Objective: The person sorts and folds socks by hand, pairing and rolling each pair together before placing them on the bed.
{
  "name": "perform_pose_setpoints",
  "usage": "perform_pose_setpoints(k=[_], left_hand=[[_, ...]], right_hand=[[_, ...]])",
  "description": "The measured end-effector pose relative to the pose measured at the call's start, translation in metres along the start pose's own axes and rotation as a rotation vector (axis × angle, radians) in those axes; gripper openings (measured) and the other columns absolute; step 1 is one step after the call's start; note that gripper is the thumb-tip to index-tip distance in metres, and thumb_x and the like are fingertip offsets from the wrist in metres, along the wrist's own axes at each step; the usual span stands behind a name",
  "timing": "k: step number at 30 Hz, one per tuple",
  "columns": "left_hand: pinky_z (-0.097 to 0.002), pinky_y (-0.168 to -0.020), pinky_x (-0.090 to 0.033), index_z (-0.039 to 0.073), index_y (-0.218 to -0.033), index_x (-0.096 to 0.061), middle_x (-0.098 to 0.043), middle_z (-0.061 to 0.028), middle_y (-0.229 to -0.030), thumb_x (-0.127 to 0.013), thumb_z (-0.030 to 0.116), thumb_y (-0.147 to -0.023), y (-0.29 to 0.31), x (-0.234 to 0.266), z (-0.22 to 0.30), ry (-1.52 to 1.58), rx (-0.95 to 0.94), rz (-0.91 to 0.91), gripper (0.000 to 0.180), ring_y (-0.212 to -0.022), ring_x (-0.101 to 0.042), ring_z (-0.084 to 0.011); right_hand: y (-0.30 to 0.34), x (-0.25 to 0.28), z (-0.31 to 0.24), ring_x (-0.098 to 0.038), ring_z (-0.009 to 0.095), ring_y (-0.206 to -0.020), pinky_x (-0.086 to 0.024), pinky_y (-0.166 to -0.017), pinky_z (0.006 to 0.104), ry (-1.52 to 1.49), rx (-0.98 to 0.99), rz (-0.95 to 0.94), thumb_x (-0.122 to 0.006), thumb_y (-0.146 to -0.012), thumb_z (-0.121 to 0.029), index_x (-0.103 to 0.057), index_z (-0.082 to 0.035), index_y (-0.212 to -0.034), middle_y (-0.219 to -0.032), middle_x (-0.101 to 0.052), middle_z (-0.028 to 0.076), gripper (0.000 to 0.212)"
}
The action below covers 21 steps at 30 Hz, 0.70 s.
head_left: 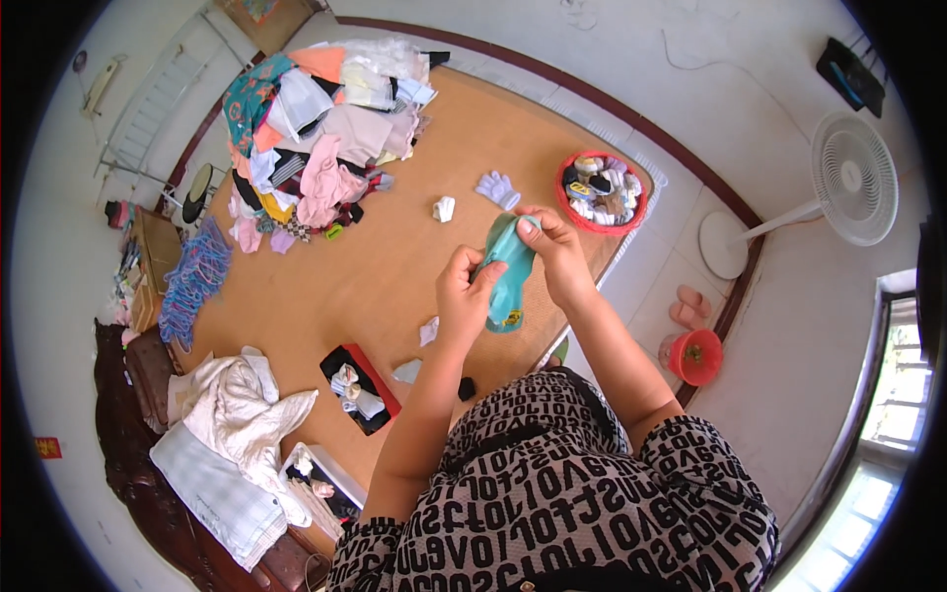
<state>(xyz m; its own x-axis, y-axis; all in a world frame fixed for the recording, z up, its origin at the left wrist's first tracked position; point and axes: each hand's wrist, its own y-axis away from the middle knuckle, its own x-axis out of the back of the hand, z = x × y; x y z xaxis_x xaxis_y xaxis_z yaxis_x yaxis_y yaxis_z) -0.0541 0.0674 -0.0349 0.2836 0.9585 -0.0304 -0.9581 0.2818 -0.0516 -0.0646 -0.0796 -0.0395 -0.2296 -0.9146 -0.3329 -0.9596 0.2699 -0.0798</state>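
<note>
A teal sock [507, 286] with a yellow patch at its lower end is stretched between my two hands above the mat. My left hand [466, 298] pinches its side with the thumb on top. At the upper end, my right hand [552, 255] grips the edge between thumb and fingers. Beyond them on the mat lie a pale lavender glove [498, 189] and a small white bundle [444, 208]. A red basket [564, 211] full of rolled socks stands just past my right hand.
A large heap of clothes [330, 138] covers the far left of the tan mat [395, 271]. Nearer are a black-and-red box [380, 380] with light cloth, blankets [232, 405] and a pillow [222, 488]. A white fan [853, 178] and red bucket [698, 357] stand on the right.
</note>
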Motion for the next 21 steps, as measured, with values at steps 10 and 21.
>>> perform_pose_setpoints(k=[10, 21], left_hand=[[-0.0183, -0.054, -0.036, 0.005, -0.083, -0.046, -0.05, 0.0021, -0.068, -0.057, 0.016, -0.088, 0.004, 0.008, -0.002, 0.022, -0.055, -0.105, 0.017, -0.06, -0.041, -0.0025], [-0.0226, -0.06, -0.041, 0.001, -0.09, -0.056, -0.056, -0.0005, -0.071, -0.058, 0.024, -0.088, 0.009, 0.006, -0.014, 0.035, 0.258, -0.202, 0.023, -0.063, -0.049, -0.0085]], right_hand=[[-0.001, 0.0, -0.008, -0.058, 0.012, -0.076, -0.046, -0.071, 0.0277, -0.401, -0.361, -0.086, -0.064, -0.082, -0.015, -0.061, -0.005, -0.084, -0.088, -0.064, 0.006, 0.011], [-0.011, 0.0, -0.003, -0.054, 0.006, -0.061, -0.043, -0.054, 0.0194, -0.086, -0.029, 0.348, -0.066, -0.079, -0.003, -0.062, 0.001, -0.086, -0.073, -0.062, 0.002, 0.009]])
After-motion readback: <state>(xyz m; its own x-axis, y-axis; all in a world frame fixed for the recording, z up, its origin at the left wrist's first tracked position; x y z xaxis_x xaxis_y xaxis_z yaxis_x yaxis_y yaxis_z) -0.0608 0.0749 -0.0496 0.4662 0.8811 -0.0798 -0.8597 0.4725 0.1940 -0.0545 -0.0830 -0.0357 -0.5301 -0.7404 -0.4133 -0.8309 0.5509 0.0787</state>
